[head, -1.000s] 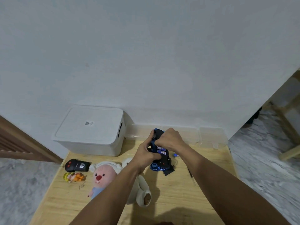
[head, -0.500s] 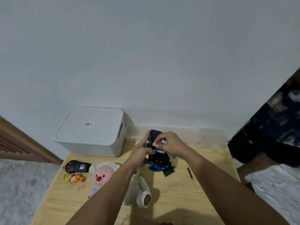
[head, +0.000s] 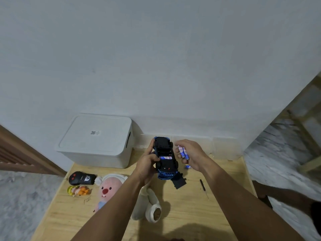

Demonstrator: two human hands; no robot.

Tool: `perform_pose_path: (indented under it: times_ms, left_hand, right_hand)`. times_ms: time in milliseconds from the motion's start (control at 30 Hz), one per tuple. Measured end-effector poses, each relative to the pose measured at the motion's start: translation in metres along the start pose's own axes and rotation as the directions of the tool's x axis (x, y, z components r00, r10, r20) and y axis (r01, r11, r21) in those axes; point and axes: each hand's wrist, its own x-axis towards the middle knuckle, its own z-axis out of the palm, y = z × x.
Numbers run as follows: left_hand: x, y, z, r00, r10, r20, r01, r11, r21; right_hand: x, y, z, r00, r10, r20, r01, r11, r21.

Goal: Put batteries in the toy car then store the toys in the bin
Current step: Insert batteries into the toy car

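Head view: my left hand (head: 147, 164) grips the blue toy car (head: 165, 158), belly up above the wooden table (head: 191, 214), one battery (head: 165, 157) seated in its open bay. My right hand (head: 191, 153), just beside the car and clear of it, curls round two more batteries (head: 183, 152). Another lies on the table (head: 188, 166). The lidded white bin (head: 97, 141) sits back left, against the wall. Remote (head: 81, 178), plush (head: 109, 188) and a small figure (head: 78, 190) lie near its front.

Soft, even, rather dim indoor light from above casts faint shadows on the table (head: 191, 206), with wide-angle bending and slight blur at the edges.
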Motion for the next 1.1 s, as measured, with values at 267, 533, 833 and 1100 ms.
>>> perform_pose_path:
  times_ms: [267, 533, 833, 1100]
  left_hand:
    - [-0.001, 0.000, 0.005, 0.994, 0.073, -0.081, -0.073, 0.997, 0.012]
    - [-0.004, -0.005, 0.011, 0.977, 0.181, -0.114, -0.173, 0.982, 0.075]
    - [0.001, -0.011, 0.011, 0.982, 0.165, -0.092, -0.160, 0.986, 0.054]
    - [0.000, -0.011, 0.010, 0.991, 0.114, -0.068, -0.116, 0.993, -0.019]
  right_hand:
    - [-0.004, 0.002, 0.008, 0.997, 0.079, 0.010, -0.073, 0.956, -0.284]
    - [0.000, 0.004, 0.011, 0.991, 0.120, -0.064, -0.131, 0.972, -0.195]
    - [0.004, 0.010, 0.000, 0.972, 0.230, -0.054, -0.231, 0.973, -0.012]
    - [0.003, 0.020, -0.001, 0.994, 0.093, -0.055, -0.091, 0.995, 0.036]
